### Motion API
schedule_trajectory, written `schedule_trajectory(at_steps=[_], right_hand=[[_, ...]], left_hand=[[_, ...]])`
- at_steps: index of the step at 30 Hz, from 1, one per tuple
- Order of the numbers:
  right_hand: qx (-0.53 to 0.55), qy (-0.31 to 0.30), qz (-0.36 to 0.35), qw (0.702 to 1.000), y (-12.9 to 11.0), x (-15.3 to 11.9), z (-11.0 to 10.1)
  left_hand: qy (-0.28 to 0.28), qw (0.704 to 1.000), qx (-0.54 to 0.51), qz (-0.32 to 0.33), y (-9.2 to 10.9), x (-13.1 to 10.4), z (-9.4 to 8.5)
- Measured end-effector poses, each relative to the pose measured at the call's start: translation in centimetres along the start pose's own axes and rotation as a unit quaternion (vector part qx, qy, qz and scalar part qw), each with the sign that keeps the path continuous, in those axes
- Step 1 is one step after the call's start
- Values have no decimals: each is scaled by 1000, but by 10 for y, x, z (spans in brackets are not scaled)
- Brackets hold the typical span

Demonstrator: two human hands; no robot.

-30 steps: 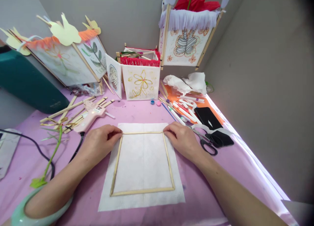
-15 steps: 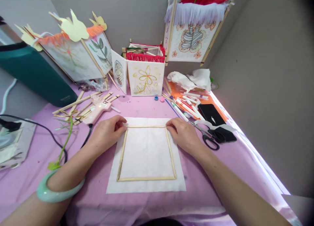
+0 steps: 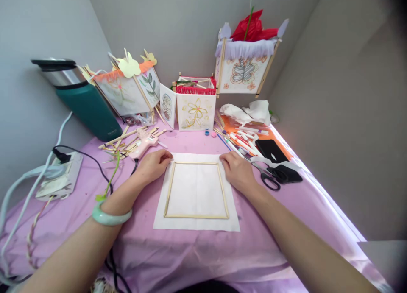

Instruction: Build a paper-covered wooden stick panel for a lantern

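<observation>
A thin white sheet (image 3: pixel 196 224) lies flat on the table, resembling paper or tissue and creased down the middle. On it rests a four-sided frame of thin wooden sticks (image 3: pixel 196 217), with a margin of sheet showing all round. My left hand (image 3: pixel 155 165) has thumb and fingers pinched together at the sheet's far left corner. At the far right corner, my right hand (image 3: pixel 235 169) is curled with its fingertips on the sheet's edge; its thumb is mostly hidden. Both hands are just outside the frame's far corners.
Left of the sheet lie a pink glue gun (image 3: pixel 143 145), loose sticks and a power strip (image 3: pixel 60 178). A teal bottle (image 3: pixel 90 110) leans behind. Scissors (image 3: pixel 270 178), a black phone (image 3: pixel 271 151) and markers (image 3: pixel 243 140) lie right. Decorated lanterns (image 3: pixel 196 110) stand at the back.
My hands have shifted slightly outward, from the frame's far corners to the sheet's far corners. The view has tilted upward, showing more wall and the power strip. The frame still lies on the sheet.
</observation>
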State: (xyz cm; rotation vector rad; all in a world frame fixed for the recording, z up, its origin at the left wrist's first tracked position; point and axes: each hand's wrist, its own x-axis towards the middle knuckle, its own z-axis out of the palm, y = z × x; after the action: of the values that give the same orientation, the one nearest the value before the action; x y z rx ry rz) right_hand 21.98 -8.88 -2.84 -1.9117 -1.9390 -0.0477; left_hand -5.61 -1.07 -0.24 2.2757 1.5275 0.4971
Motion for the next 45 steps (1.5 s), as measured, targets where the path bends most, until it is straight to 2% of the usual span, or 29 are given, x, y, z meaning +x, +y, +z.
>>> schedule_trajectory(at_steps=[5, 8, 11, 13, 16, 20, 23, 26, 31, 35, 37, 41, 45], right_hand=[[-35, 6, -13, 999, -3, -5, -1], [-46, 17, -22, 999, -3, -9, -3], [-48, 33, -29, 998, -3, -18, -8], [-45, 49, -29, 997, -4, -29, -14], [-39, 77, -26, 996, -7, -55, -24], [-24, 84, -77, 993, -7, -92, -29], [-19, 101, -95, 990, -2, -108, -29], [-10, 126, -88, 988, 0, -116, -28], [38, 109, -175, 978, -9, -136, -32], [30, 139, -148, 979, -12, -151, -40], [42, 153, -160, 974, -15, -156, -41], [68, 143, -207, 965, -21, -163, -34], [92, 163, -192, 963, -14, -169, -23]], left_hand=[[-11, 999, 7, 42, 1, -5, -4], [-11, 998, 14, 64, 4, -20, -12], [15, 997, 42, 66, 10, -50, -20], [65, 993, 70, 64, 12, -78, -21], [151, 982, 80, 84, 9, -119, -11], [185, 970, 73, 140, -5, -154, 11], [197, 958, 82, 189, -12, -164, 19], [222, 952, 89, 192, -9, -172, 21], [227, 944, 110, 214, 5, -188, 25], [242, 941, 109, 209, 12, -196, 27], [257, 937, 109, 212, 15, -197, 28], [249, 937, 108, 219, 17, -199, 31], [257, 939, 76, 217, 13, -204, 31]])
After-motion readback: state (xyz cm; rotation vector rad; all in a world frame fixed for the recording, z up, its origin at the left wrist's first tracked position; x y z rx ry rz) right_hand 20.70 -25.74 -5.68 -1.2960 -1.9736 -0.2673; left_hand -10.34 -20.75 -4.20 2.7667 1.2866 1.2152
